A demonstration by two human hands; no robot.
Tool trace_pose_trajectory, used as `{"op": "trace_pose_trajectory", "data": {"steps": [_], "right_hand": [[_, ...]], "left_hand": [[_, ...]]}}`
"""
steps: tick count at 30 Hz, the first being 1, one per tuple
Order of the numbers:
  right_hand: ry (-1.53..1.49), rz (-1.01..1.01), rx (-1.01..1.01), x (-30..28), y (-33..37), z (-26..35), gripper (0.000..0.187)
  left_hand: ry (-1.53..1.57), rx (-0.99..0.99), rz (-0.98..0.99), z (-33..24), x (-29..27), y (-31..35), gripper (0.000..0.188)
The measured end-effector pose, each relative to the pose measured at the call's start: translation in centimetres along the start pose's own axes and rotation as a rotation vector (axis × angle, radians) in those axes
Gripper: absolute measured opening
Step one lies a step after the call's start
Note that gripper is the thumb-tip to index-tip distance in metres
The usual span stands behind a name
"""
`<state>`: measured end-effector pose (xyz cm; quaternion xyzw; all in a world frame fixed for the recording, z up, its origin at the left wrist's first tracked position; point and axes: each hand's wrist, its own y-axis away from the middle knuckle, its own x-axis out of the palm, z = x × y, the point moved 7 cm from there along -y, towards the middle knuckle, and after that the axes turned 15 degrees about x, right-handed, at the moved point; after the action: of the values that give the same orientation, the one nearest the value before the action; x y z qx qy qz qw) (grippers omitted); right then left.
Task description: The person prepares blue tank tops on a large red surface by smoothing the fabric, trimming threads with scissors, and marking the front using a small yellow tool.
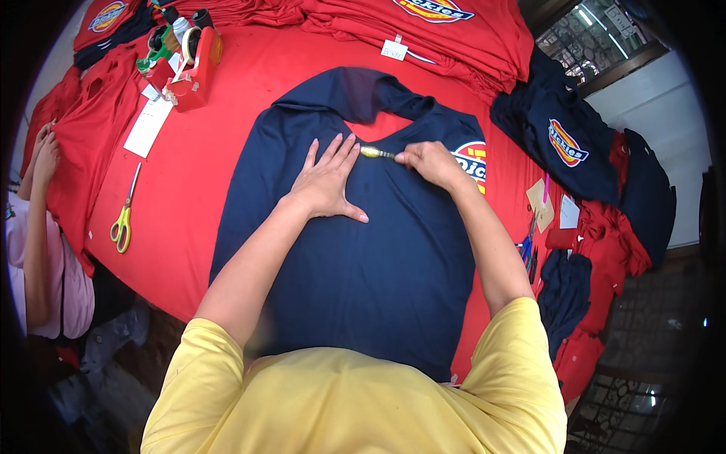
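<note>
A dark navy hooded sweatshirt (355,280) lies spread out before me, its hood away from me. My left hand (329,181) rests flat on it just below the neck opening, fingers spread and empty. My right hand (429,164), to its right, is closed on a small slim tool (372,152) with a yellowish end and a dark shaft. That end points left, close to my left fingertips, and lies at the neckline; its exact kind is not clear. Right of my right hand, a colourful printed badge (472,160) sits on the sweatshirt's edge.
Yellow-handled scissors (123,219) and a white paper (149,127) lie left on the red-covered table. Behind them stands a red tape dispenser (195,72). Folded red garments (469,41) are piled at the back, navy ones (575,129) at right. Another person's hands (47,147) touch red cloth at left.
</note>
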<state>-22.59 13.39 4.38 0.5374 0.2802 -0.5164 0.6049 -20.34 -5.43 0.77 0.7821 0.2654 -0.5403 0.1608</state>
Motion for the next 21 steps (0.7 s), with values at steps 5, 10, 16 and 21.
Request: {"op": "trace_pose_trajectory", "data": {"steps": [5,10,16,21], "right_hand": [[-0.179,0.017,0.096,0.1,3.7,0.4,0.028],[-0.171,-0.337,-0.083,3.2,9.4,2.3,0.051],[-0.184,-0.418,0.081,5.1,8.3,3.9,0.058],[-0.337,-0.399,-0.009,5.6,12.1,2.7,0.052]], "left_hand": [[0.004,-0.026,-0.008,-0.1,-0.2,0.2,0.136],[0.006,-0.019,-0.034,0.1,0.1,0.2,0.137],[0.018,-0.015,-0.054,0.1,0.0,0.0,0.137],[0.002,-0.027,-0.051,0.3,0.2,0.2,0.136]]}}
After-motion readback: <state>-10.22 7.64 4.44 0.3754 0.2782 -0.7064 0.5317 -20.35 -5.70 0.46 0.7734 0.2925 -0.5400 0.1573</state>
